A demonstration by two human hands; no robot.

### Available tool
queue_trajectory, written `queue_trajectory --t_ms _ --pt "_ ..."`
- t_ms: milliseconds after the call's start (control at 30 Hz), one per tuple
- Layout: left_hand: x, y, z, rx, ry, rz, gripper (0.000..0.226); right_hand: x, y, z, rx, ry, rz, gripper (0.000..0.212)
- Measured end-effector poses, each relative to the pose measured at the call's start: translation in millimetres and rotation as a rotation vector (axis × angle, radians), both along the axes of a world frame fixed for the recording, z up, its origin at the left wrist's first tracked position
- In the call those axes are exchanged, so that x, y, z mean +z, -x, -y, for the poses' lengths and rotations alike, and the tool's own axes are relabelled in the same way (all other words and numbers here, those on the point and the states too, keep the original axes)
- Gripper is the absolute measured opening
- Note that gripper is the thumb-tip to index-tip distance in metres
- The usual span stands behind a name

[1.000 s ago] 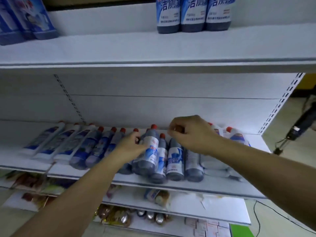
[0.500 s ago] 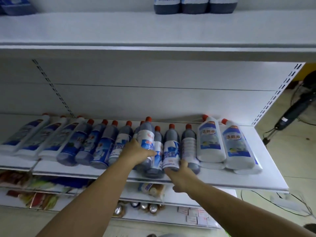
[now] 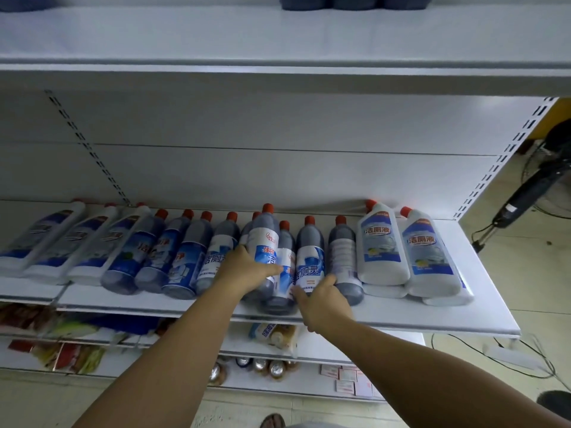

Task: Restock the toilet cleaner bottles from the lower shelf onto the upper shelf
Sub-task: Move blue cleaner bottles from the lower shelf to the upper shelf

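Note:
Several dark toilet cleaner bottles with red caps and blue-white labels lie in a row on the lower shelf (image 3: 401, 319). My left hand (image 3: 244, 270) is wrapped around one raised bottle (image 3: 265, 239) that sits on top of the row. My right hand (image 3: 321, 299) grips the base of the neighbouring bottle (image 3: 309, 251), which lies flat on the shelf. Above, the upper shelf (image 3: 278, 35) carries the bottoms of a few dark bottles (image 3: 355, 1) at the top edge of the view.
Two white cleaner bottles (image 3: 381, 245) lie right of the dark row, and more white ones (image 3: 46, 239) lie at the far left. Lower shelves hold snack packets (image 3: 65, 353) and cans (image 3: 262, 366). A fan stand (image 3: 525, 193) and cables are on the floor at right.
My right hand came down from the bottle caps to the base of a bottle at the shelf front. The left hand kept its grip on the raised bottle. The view tilted downward.

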State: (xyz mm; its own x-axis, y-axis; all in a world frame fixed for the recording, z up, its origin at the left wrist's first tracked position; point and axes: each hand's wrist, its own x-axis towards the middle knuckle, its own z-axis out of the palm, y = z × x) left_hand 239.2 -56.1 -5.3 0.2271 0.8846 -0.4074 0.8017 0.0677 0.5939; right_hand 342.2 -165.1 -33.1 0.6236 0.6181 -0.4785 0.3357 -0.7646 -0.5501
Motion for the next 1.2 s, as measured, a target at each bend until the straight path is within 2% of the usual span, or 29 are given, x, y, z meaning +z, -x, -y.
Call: queue_trajectory --t_ms 167,233,300,367,500,600,700,800,867,933,1067,1133,1200 --pt "1 -1 0 0.019 0.001 0.035 0.074 1 -6 -3 -0.174 -0.158 -0.199 0.049" --pt "3 -1 1 0.025 -0.004 0.029 0.073 8 -8 0 -0.275 -0.178 -0.319 0.042" --pt "4 -1 2 0.031 -0.004 0.03 0.071 9 -9 6 -0.258 -0.149 -0.367 0.038" --pt "7 -1 3 0.042 0.01 0.051 0.07 9 -12 15 -0.194 -0.11 -0.354 0.039" --pt "12 0 4 0.064 0.028 0.062 0.07 10 -16 23 -0.007 0.012 -0.216 0.054" --pt "16 -2 6 0.085 0.043 0.1 0.069 7 -12 23 -0.028 0.015 -0.245 0.054" --pt "22 1 6 0.132 0.1 0.184 0.064 5 -11 27 -0.18 -0.109 -0.503 0.042" --pt "23 11 8 0.195 0.19 0.348 0.059 11 -6 35 -0.329 -0.188 -0.888 0.028" --pt "23 20 15 0.205 0.242 0.437 0.053 13 -1 44 -0.445 -0.245 -1.164 0.038" --pt "26 29 24 0.183 0.306 0.507 0.051 14 -3 55 -0.473 -0.304 -1.329 0.048" --pt "42 38 41 0.056 0.354 0.548 0.05 23 -29 88 -0.345 -0.422 -1.33 0.051" --pt "54 33 53 -0.011 0.353 0.573 0.042 33 -47 101 -0.216 -0.515 -1.298 0.067" --pt "68 23 69 -0.083 0.363 0.617 0.045 45 -66 111 -0.054 -0.548 -1.273 0.088"
